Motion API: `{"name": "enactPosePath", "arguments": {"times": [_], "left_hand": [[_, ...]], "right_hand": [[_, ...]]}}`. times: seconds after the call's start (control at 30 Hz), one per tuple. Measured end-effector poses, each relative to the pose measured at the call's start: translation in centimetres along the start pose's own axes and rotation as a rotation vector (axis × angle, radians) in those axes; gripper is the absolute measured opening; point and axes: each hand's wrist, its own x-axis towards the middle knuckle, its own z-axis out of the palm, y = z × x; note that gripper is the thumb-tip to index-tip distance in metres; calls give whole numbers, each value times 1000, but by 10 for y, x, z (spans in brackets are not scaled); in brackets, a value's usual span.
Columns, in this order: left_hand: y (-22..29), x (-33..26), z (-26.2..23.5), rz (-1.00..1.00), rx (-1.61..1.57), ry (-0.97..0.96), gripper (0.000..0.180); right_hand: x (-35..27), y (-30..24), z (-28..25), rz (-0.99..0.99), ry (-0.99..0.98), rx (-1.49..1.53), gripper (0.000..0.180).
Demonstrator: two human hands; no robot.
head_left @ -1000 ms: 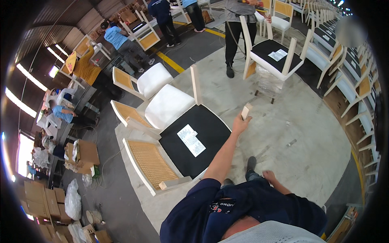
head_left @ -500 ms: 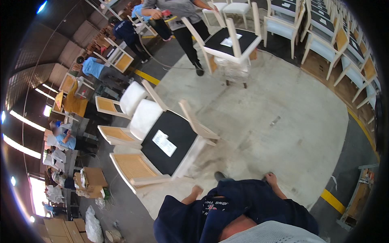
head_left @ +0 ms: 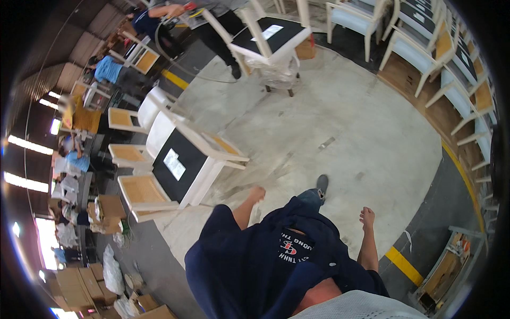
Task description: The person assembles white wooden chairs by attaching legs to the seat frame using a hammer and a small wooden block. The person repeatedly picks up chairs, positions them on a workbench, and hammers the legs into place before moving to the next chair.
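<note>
On the pale concrete floor (head_left: 366,127), you stand with your hands well apart and nothing visible in either. Your left hand (head_left: 257,194) hangs just beside an upturned cane-backed chair (head_left: 172,189), apart from it; you can see no contact, and blur hides how far its fingers bend. Your right hand (head_left: 366,217) is out on the other side of your navy shirt (head_left: 255,260), fingers loosely curled, over the floor.

That chair lies to your left, its black seat underside (head_left: 191,154) facing up with a white label (head_left: 174,165) on it, and its cane backrest (head_left: 143,190) toward the lower left. Two white-seated chairs stand beyond it. Farther ahead, another upturned chair (head_left: 273,40) rests above a plastic-wrapped support (head_left: 276,73), with a co-worker (head_left: 220,32) beside it holding a red tool (head_left: 189,6). Rows of chairs (head_left: 451,87) line your right.
</note>
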Motion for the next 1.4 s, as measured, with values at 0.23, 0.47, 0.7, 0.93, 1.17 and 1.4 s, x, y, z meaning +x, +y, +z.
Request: {"name": "enactPosePath", "arguments": {"times": [0.23,0.47,0.7,0.93,1.17,1.4], "left_hand": [[259,79,42,194,-102,15,25],[483,126,200,417,110,-306,26],[694,160,310,847,525,-453,28],[839,238,319,507,397,-272,23],[825,255,287,674,375,173,26],[888,273,373,186,489,-159,26]], "right_hand": [[41,-27,-48,104,58,106,30],[68,-52,-120,300,159,358,26],[180,-157,-184,221,174,254,27],[405,-261,-343,261,162,225,29],[634,-470,-490,-6,65,129,27],[787,-663,-502,-140,-18,102,23]]}}
